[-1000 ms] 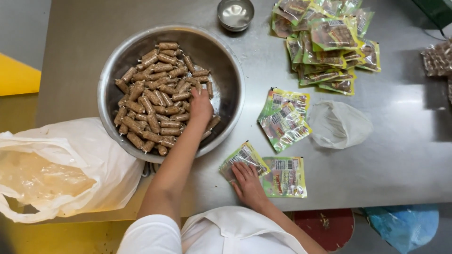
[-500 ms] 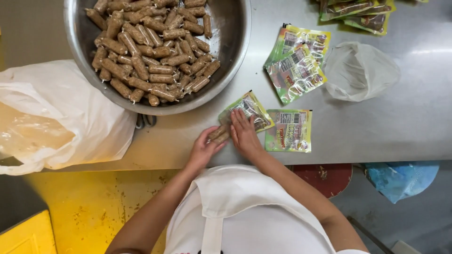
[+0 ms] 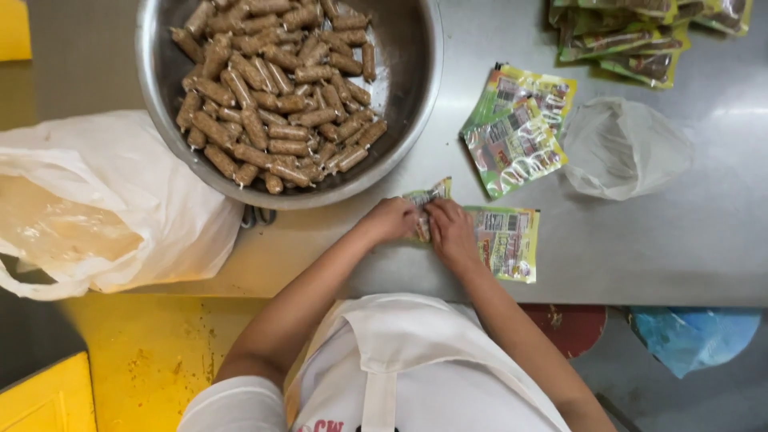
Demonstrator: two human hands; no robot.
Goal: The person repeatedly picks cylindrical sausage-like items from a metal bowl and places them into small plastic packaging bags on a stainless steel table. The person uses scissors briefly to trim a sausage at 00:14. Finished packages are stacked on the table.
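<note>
- Head view, looking straight down: the left hand (image 3: 390, 220) and the right hand (image 3: 450, 232) are meeting at the near edge of the steel tabletop (image 3: 680, 240), fingertips facing each other, both pinching the same small printed pouch (image 3: 424, 200).
- The pouch is sitting between the two hands, touching both; its free corner is pointing away from the person, toward the steel bowl (image 3: 416, 104). Its long axis is running roughly from the person toward the bowl, slightly tilted. Whether anything is inside it cannot be told.
- The bowl is lying just beyond the hands and to their left, so the left hand is the nearer one to the brown wrapped rolls (image 3: 272, 88) heaped in it.
- An empty flat pouch (image 3: 508, 240) is lying just beside the right hand, partly under it; more flat pouches (image 3: 516, 132) are lying farther out on the right.
- A white plastic bag (image 3: 96, 200) is resting at the left edge, well apart from both hands.
</note>
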